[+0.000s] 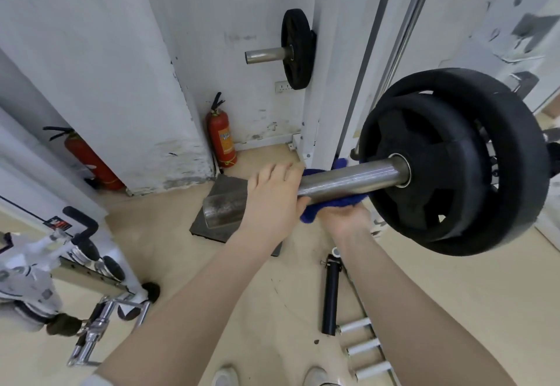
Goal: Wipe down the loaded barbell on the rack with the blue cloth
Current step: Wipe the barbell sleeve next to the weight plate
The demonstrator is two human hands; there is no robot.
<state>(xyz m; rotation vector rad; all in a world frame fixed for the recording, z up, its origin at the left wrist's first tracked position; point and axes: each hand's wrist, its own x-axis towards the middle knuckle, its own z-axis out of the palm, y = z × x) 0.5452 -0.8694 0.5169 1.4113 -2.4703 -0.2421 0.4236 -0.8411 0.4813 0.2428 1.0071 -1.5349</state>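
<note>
Against the scuffed white wall in the upper middle of the frame a small black weight plate (296,49) hangs on a steel storage peg, and below it a red fire extinguisher (222,136) stands on the pale floor beside a white column; a second red fire extinguisher (91,159) leans at the middle left. A dark grey rubber floor mat (216,203) lies in the centre, partly hidden behind the end of the bar and the left hand. At the lower left sits white gym equipment with black padded rollers (88,234) and chrome handles, and at the lower right a black metal tube (330,294) lies on the floor next to a row of white pegs (360,347). The white uprights of the rack (330,82) rise in the upper right. The loaded barbell runs from the centre to the right of the frame: its bare steel sleeve (348,179) points toward the camera, blurred at its near end, and carries two large black rubber weight plates (454,161) at the right. The left hand (272,200) lies over the top of the sleeve with fingers curled around it, near its free end. The right hand (345,219) is palm-up beneath the sleeve, cupped and pressing the blue terry cloth (321,203) against the underside of the steel; the cloth wraps up behind the bar, a corner showing just above it. The two hands are just beside each other, the cloth between them.
</note>
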